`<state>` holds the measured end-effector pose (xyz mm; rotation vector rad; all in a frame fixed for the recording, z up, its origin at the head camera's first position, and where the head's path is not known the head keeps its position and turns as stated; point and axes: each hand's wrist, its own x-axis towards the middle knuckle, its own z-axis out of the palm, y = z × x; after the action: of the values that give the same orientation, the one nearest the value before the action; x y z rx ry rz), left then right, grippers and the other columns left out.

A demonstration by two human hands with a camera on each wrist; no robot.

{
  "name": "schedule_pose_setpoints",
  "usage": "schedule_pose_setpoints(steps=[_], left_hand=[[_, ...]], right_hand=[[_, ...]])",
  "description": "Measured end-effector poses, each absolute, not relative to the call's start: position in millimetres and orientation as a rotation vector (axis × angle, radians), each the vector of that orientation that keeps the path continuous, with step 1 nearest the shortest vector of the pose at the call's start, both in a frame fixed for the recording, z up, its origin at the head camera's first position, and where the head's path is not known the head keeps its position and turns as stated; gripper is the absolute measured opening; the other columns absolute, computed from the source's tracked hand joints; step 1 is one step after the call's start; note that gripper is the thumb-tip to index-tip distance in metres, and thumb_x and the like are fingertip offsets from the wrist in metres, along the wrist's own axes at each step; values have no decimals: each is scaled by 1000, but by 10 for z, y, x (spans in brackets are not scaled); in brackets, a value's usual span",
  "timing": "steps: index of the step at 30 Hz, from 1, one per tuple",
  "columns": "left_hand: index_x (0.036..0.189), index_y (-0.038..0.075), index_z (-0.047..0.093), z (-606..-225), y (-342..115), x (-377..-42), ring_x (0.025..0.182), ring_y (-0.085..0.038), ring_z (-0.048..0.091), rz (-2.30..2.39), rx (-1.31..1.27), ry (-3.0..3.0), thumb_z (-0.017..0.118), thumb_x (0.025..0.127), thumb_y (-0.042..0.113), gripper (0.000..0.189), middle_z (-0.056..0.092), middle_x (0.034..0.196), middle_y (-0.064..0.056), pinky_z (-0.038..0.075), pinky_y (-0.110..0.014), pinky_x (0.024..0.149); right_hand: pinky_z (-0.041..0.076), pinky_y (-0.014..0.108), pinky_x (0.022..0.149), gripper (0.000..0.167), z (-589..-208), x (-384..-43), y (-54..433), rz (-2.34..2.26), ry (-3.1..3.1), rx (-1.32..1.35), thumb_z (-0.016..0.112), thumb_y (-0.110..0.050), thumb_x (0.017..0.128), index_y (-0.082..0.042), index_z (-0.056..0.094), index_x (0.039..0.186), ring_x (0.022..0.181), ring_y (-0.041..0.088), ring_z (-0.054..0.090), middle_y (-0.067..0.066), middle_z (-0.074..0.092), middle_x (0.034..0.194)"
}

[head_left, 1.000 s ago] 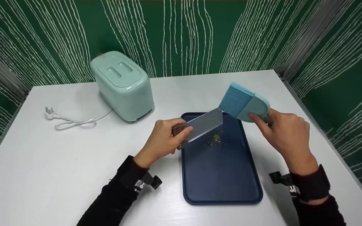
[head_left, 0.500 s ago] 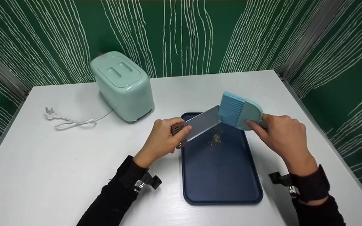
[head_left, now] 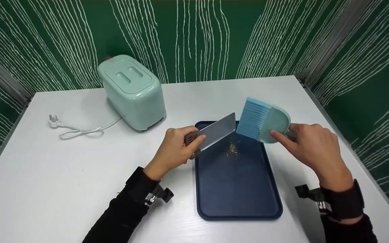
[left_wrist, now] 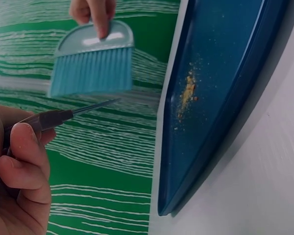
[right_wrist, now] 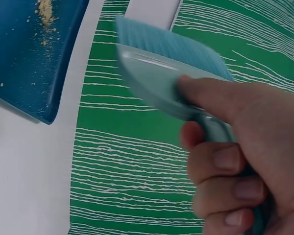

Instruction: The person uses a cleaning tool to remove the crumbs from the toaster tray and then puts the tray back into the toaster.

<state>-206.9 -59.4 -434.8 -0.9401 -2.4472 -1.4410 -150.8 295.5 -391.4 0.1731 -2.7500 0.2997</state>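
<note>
Above the far part of a dark blue tray, my left hand grips the brown slotted end of a thin grey toaster crumb tray. The left wrist view shows this crumb tray nearly edge-on. My right hand holds a light blue hand brush by its handle, thumb on the head. The bristles hang just right of the crumb tray's far end, with a small gap between them. Yellowish crumbs lie in a small pile on the blue tray.
A mint-green toaster stands at the back left of the white table. Its white cord and plug lie to its left. Green walls with white lines enclose the table at the back and sides.
The brush swept down against the end of the crumb tray, then moved right and away from it. The left hand stays nearly in place, with the crumb tray tilted slightly more.
</note>
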Motion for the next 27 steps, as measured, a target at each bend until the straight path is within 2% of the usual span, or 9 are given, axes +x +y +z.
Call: schedule_pose_setpoints(steps=[4, 8, 11, 14, 17, 19, 22, 24, 27], left_hand=[[92, 7, 74, -4359, -594, -2071, 53, -2, 49, -1440, -944, -2441, 70, 105, 20, 19, 57, 64, 4, 37, -20, 55], [92, 7, 74, -4357, -589, -2068, 54, -3, 49, -1452, -953, -2435, 71, 105, 19, 18, 58, 65, 4, 37, -20, 55], [92, 7, 73, -4355, -586, -2067, 56, -3, 50, -1466, -960, -2433, 70, 105, 19, 19, 58, 65, 3, 37, -20, 55], [92, 6, 74, -4354, -585, -2068, 57, -3, 51, -1470, -960, -2434, 70, 105, 19, 19, 60, 66, 2, 38, -20, 56], [93, 6, 74, -4350, -584, -2065, 57, -3, 53, -1461, -958, -2437, 71, 105, 19, 18, 62, 67, 1, 38, -19, 56], [93, 6, 74, -4350, -583, -2064, 57, -3, 51, -1454, -956, -2439, 71, 105, 19, 17, 61, 67, 2, 37, -20, 56], [93, 6, 74, -4350, -586, -2062, 55, -3, 48, -1450, -948, -2445, 71, 105, 20, 18, 56, 65, 5, 36, -20, 55], [93, 7, 74, -4351, -589, -2062, 54, -3, 47, -1448, -942, -2450, 71, 105, 21, 19, 53, 64, 6, 35, -20, 55], [94, 7, 74, -4352, -592, -2060, 51, -2, 47, -1447, -939, -2453, 70, 106, 21, 19, 54, 63, 6, 36, -19, 54]], right_hand=[[17, 32, 47, 52, -3930, -1533, 2897, 287, -2583, 189, 81, -41, 95, -13, 49, 64, 46, 20, 34, 0, 33, 52], [17, 32, 46, 51, -3979, -1561, 2837, 259, -2462, 225, 81, -37, 96, -11, 49, 65, 44, 22, 35, 5, 38, 49], [17, 32, 45, 46, -4015, -1574, 2807, 241, -2439, 235, 80, -36, 96, -8, 56, 70, 42, 22, 34, 6, 39, 48], [17, 32, 44, 34, -4047, -1583, 2789, 237, -2451, 225, 81, -36, 96, -7, 71, 83, 41, 23, 36, 9, 44, 47], [17, 31, 44, 32, -4070, -1585, 2781, 236, -2473, 213, 81, -37, 96, -7, 74, 86, 40, 24, 37, 11, 49, 48], [16, 31, 44, 37, -4079, -1583, 2778, 235, -2489, 204, 81, -38, 95, -8, 69, 78, 40, 23, 35, 11, 48, 48], [14, 31, 45, 51, -4086, -1576, 2778, 225, -2516, 208, 81, -37, 95, -11, 50, 65, 42, 21, 32, 6, 40, 48], [13, 31, 46, 57, -4088, -1570, 2779, 215, -2547, 214, 81, -38, 95, -15, 40, 62, 44, 20, 28, 2, 32, 51], [12, 30, 47, 60, -4085, -1558, 2785, 219, -2612, 221, 80, -39, 96, -17, 36, 62, 45, 17, 26, -3, 25, 54]])
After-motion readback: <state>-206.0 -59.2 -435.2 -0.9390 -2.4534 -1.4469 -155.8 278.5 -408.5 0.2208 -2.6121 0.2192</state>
